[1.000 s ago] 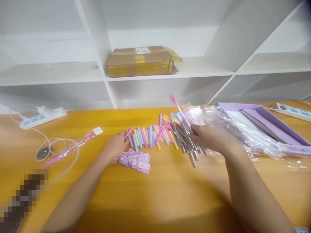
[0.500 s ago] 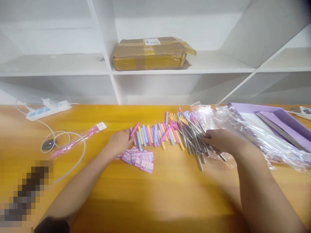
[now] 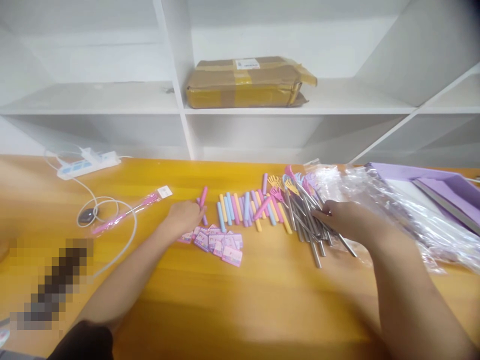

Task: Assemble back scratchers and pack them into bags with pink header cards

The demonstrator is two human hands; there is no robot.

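Note:
My left hand [image 3: 186, 218] is closed around a pink handle tube [image 3: 203, 196], left of the row of pastel handle tubes [image 3: 236, 208]. A purple tube shows below its fingertips; whether it is also gripped is unclear. Just under that hand lie pink and purple printed cards [image 3: 225, 245], overlapping. At the right, my right hand [image 3: 343, 220] has its fingers closed at a pile of metal back scratcher rods [image 3: 309, 217], and a rod sticks out below them. The rods' hand-shaped heads [image 3: 290, 185] are yellow, pink, blue and purple, pointing towards the shelf.
Clear plastic bags [image 3: 348, 185] and a purple box [image 3: 446, 185] lie at the right. To the left are a wrapped pink back scratcher [image 3: 129, 210], a white cable with a dark mouse-like object [image 3: 87, 216], and a power strip [image 3: 89, 165]. A taped carton [image 3: 243, 82] sits on the white shelf.
My left hand has drawn left, away from the tube row, with the pink tube now more upright. The right hand stays at the rods. The view has turned slightly left.

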